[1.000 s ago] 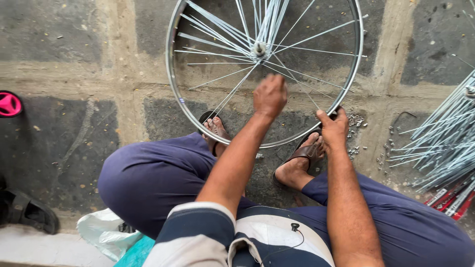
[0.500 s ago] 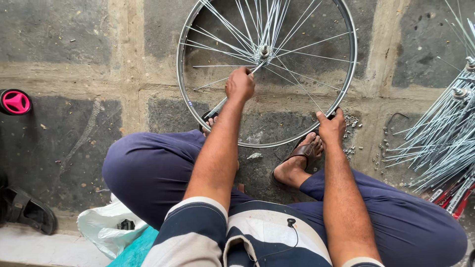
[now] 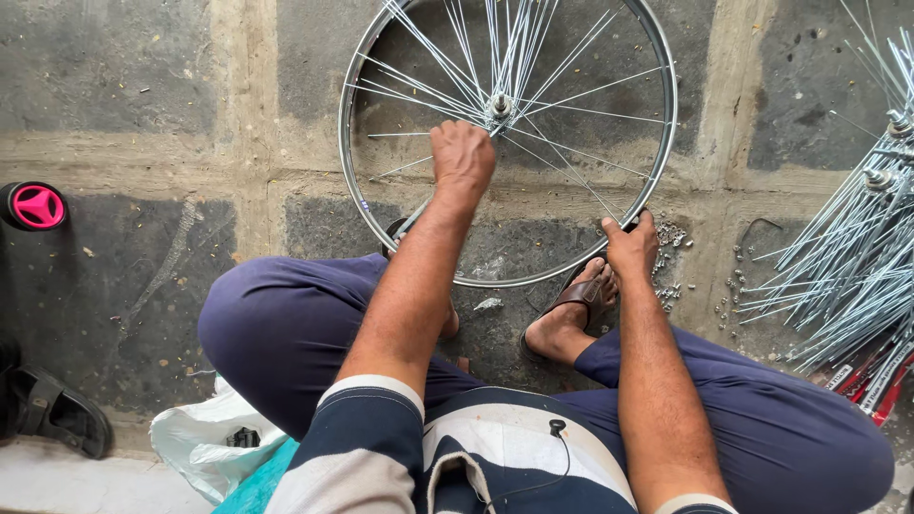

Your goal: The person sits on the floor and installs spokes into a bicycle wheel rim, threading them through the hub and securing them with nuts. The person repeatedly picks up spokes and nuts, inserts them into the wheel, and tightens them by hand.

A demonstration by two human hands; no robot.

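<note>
On the paved floor between the person's feet lies the wheel rim [image 3: 666,143], probably light and stiff but with thin bendable spokes [image 3: 562,100], the right hand [image 3: 630,247] pinching its lower edge and the left hand [image 3: 462,157] closed on spokes near the hub [image 3: 499,105].

Silver wheel rim [image 3: 354,205] and spokes at twelve o'clock. Navy trousers [image 3: 276,333], navy-and-white striped shirt [image 3: 381,447] at six; pink-centred black wheel [image 3: 34,206] at nine
</note>
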